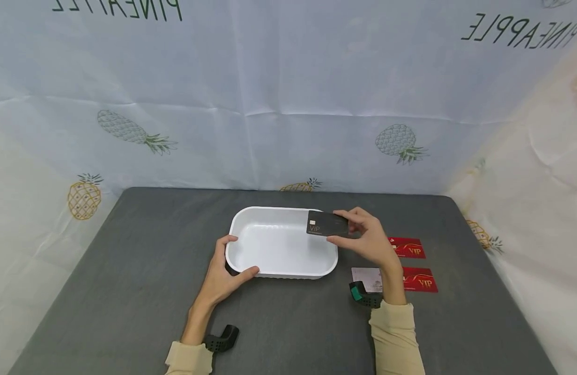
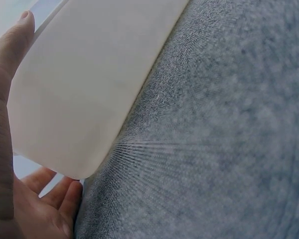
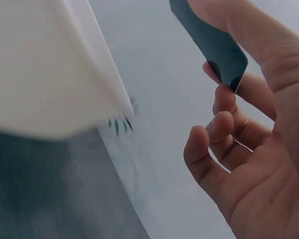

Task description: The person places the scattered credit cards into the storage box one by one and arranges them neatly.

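A white rectangular tray with rounded corners sits on the grey table. My left hand grips its left end, thumb over the near rim and fingers at the left side. In the left wrist view those fingers curl round the corner of the tray wall. Over the tray's right end, my right hand pinches a black VIP card by its right side, between thumb and fingers. The right wrist view shows the card tilted beside the tray, the other fingers loosely bent.
Right of the tray lie two red VIP cards, one behind the other. A pale card lies by the nearer red one, partly under the right forearm. The grey table ends at a white pineapple-print cloth hanging behind.
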{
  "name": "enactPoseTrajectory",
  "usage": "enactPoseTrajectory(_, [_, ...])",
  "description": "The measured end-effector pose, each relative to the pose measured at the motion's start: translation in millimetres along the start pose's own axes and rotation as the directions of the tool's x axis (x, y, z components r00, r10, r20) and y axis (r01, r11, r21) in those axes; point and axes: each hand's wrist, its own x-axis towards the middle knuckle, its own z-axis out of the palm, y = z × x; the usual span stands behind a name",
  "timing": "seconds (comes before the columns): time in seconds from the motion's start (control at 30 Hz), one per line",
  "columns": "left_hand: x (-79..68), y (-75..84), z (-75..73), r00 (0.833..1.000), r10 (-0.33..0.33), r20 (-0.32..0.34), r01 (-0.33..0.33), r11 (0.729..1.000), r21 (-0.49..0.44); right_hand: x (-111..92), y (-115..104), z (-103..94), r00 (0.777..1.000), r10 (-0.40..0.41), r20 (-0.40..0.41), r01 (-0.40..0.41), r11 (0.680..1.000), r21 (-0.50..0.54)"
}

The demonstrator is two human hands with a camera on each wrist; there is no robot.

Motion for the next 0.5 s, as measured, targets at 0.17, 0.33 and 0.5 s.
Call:
enactPoseTrajectory(0.17, [0.6,1.2,1.0,1.000,-0.003,-0.004,0.003,1.000,0.004,10,-11,16.4,0.999,-0.036,0.026,0.035,0.999,0.007])
enactPoseTrajectory(0.33, [0.3,3.0,2.0,1.000,-0.009,-0.013,0.010,1.000,0.009,20,-21,32.2,0.998,-0.016,0.066,0.017,1.000,-0.013])
enactPoseTrajectory(0.5, [0.6,5.1,2.6,1.000,-0.003,-0.019,0.003,1.000,0.007,29,-26,47.8,0.995,-0.010,0.103,0.012,1.000,-0.017])
